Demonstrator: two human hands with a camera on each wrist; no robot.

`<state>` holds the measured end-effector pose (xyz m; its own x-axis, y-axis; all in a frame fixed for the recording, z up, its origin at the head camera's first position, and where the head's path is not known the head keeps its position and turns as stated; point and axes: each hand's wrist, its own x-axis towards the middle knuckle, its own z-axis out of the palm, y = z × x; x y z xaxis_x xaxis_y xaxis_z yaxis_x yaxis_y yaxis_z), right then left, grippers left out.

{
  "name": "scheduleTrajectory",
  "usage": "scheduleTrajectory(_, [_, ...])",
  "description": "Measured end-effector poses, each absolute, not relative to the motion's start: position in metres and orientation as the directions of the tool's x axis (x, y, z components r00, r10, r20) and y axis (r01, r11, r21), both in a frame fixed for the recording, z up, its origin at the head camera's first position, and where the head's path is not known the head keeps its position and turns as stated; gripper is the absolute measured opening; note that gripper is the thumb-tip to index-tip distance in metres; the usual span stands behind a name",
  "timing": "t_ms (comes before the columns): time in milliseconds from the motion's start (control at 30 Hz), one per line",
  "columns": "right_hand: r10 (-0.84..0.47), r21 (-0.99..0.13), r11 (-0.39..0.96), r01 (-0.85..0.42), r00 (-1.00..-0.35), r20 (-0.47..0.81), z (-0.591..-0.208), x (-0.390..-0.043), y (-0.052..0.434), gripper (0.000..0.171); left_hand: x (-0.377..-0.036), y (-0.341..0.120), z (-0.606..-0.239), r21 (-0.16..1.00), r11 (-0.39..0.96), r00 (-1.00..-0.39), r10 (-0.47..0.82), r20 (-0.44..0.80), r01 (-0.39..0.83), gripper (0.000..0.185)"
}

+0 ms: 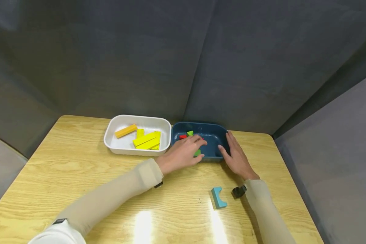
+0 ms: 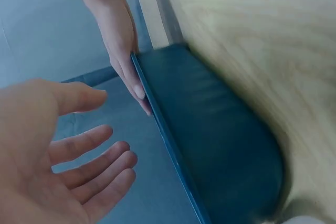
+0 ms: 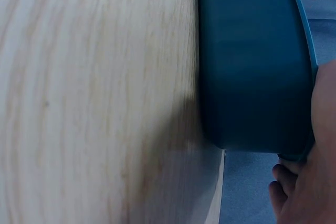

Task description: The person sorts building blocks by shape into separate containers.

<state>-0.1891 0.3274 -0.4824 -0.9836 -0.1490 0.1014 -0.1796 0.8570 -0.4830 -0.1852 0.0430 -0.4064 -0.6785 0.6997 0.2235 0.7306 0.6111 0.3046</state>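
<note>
While both hands meet at the tub, much of it stays covered.
Left hand (image 1: 183,153): fingers spread and relaxed, holding nothing, over the dark blue plastic tub (image 1: 211,128).
Right hand (image 1: 236,154): straight fingers against the tub's right wall.
Hidden: small red and green blocks (image 1: 190,133), partly under the left hand.

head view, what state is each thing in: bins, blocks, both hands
blue bin: upright on the table, holds red and green blocks
white bin: upright beside the blue one, holds yellow blocks and an orange block
light blue block: lying loose on the table
left hand: open, reaching into the blue bin
right hand: fingers straight, resting against the blue bin's right rim
</note>
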Motion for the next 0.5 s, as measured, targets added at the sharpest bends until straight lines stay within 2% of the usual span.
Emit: scheduleTrajectory(500, [-0.158,-0.479,0.856,-0.195,-0.981,0.117,-0.484,-0.19,0.328,0.082,-0.134,0.048,-0.429,0.402,0.544,-0.653,0.727,0.214,0.737,0.056])
